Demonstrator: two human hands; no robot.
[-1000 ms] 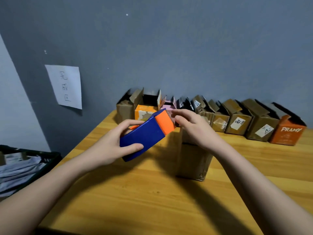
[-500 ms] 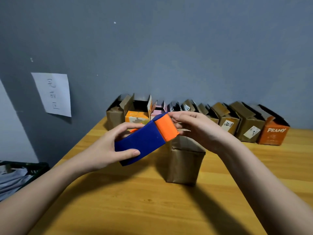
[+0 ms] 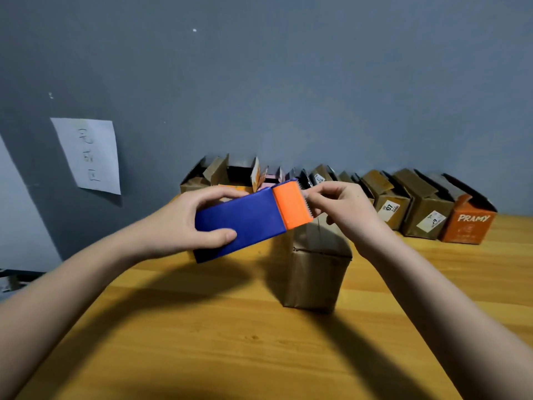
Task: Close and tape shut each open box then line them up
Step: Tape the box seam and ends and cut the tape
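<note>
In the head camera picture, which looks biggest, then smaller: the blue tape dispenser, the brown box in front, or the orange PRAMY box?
1. Brown box
2. Blue tape dispenser, held nearer, so unsure
3. Orange PRAMY box, farther back

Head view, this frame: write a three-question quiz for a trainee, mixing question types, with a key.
1. True or false: the left hand grips the blue and orange tape dispenser.
2. The right hand pinches at the dispenser's: A) blue end B) orange toothed end C) underside
3. Fill in: the brown box under the hands stands apart from the row of open boxes along the ____.

Key: 1 true; 2 B; 3 wall.
</note>
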